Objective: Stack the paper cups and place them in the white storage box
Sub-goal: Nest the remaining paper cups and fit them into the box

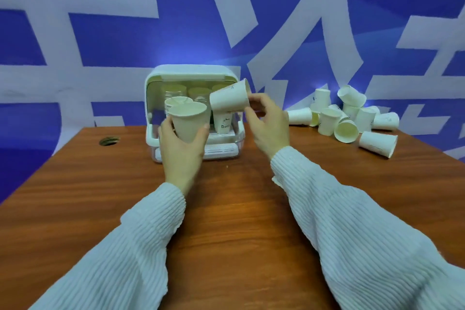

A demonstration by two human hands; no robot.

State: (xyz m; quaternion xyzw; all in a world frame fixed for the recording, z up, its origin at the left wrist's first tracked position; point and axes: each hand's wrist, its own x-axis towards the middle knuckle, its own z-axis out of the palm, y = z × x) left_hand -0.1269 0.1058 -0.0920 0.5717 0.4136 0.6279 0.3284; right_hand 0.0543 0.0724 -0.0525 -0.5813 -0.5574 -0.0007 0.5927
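Cup (188, 122) upright, gripped by left hand (181, 145); right hand (267, 122) pinches tilted cup (229, 98) beside it. Stacking step; next, likely nest it inside, then box (195, 73).

The left hand (180, 148) hides the white storage box's (193, 75) lower front; cups inside look blurred.

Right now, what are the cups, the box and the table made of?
The cups look like thin matte paper: dull off-white walls with rolled rims. The box seems to be smooth white plastic, with rounded moulded corners and a faint sheen. The table shows reddish-brown wood grain with a soft gloss; solid wood or laminate, I cannot tell.
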